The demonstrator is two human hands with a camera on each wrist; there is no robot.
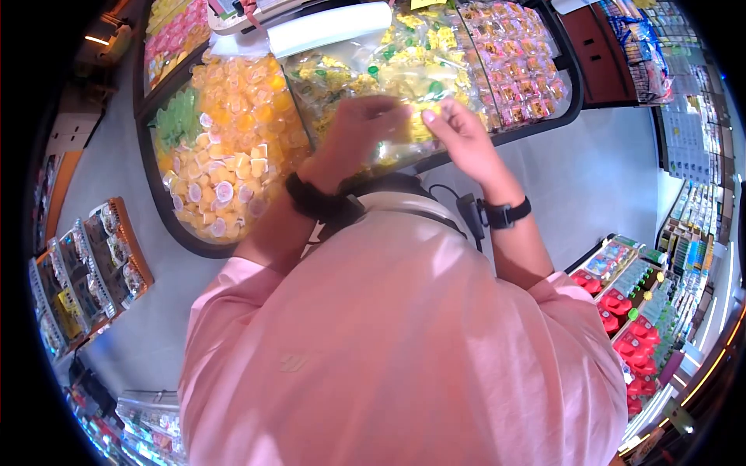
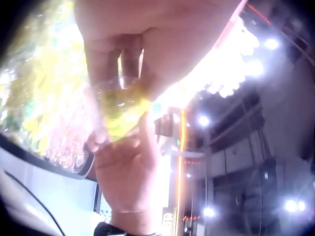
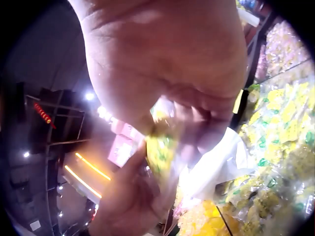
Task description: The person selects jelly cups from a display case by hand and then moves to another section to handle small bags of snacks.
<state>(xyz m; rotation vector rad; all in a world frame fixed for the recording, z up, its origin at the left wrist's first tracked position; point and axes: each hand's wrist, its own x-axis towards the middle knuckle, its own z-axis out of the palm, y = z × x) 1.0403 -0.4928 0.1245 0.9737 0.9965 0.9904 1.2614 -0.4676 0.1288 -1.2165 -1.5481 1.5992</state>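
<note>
Between both hands is a small clear-wrapped packet with yellow contents, held just above the display bin. My left hand, blurred in the head view, grips one side of it with curled fingers. The thumb and fingers of my right hand pinch the opposite side. In the right wrist view the yellow packet spans the gap between the two hands, partly hidden by fingers. Under the hands lies a heap of similar yellow packets with green marks.
Left of the yellow heap are orange jelly cups; right of it, pink-wrapped sweets. A white roll lies across the bin's far part. The dark bin rim curves before the body. Shelves with red goods stand at right.
</note>
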